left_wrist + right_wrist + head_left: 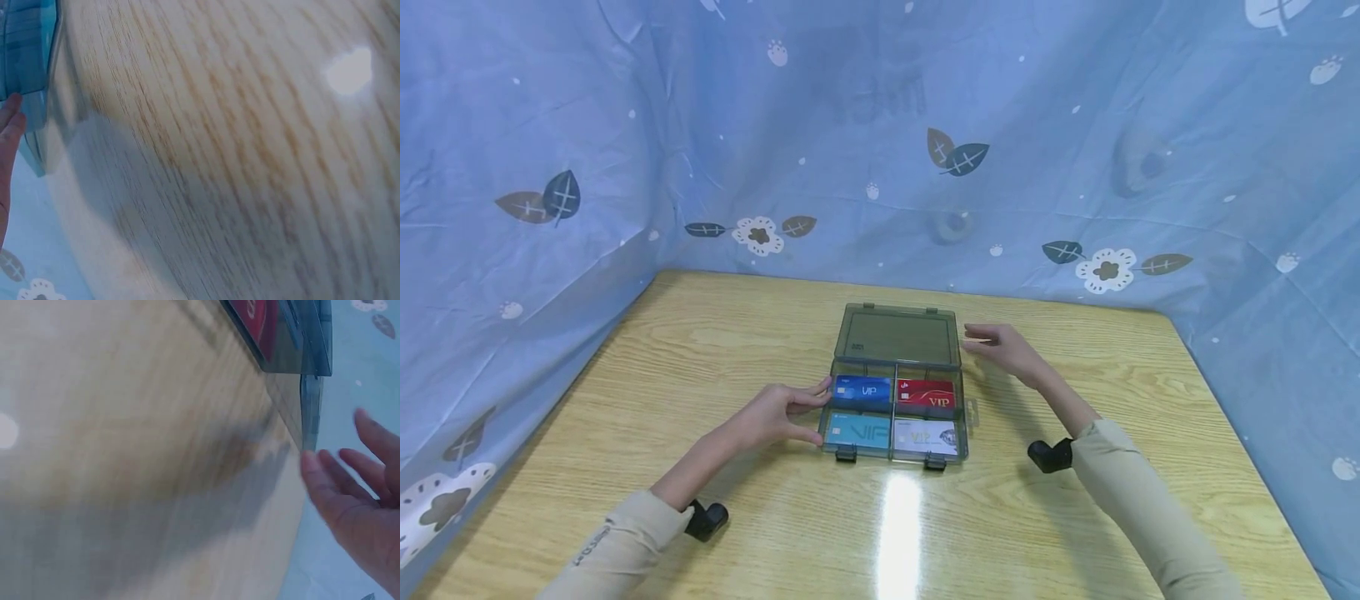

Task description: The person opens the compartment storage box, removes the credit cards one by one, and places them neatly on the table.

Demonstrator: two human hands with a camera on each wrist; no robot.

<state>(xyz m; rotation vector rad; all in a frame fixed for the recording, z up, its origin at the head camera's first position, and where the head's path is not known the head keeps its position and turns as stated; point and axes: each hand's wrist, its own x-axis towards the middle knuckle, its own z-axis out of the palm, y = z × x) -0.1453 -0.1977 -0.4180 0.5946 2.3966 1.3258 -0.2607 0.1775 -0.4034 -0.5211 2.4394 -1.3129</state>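
Note:
A dark translucent plastic box (892,454) lies on the table with its lid (898,335) folded back, away from the person. Four compartments... several cards sit inside: a blue card (862,390) back left, a red card (927,394) back right, a teal card (857,431) front left and a white card (917,436) front right. My left hand (772,415) is at the box's left side, fingertips right at its wall with fingers and thumb spread. Beside the lid's right edge, my right hand (1006,353) is held with fingers extended and nothing in them.
The box stands on a wood-grain table (715,333). A blue patterned cloth (865,150) hangs behind it and along both sides. Dark clasps (846,454) stick out from the box's front edge, and a clear hanging tab (973,412) from its right side.

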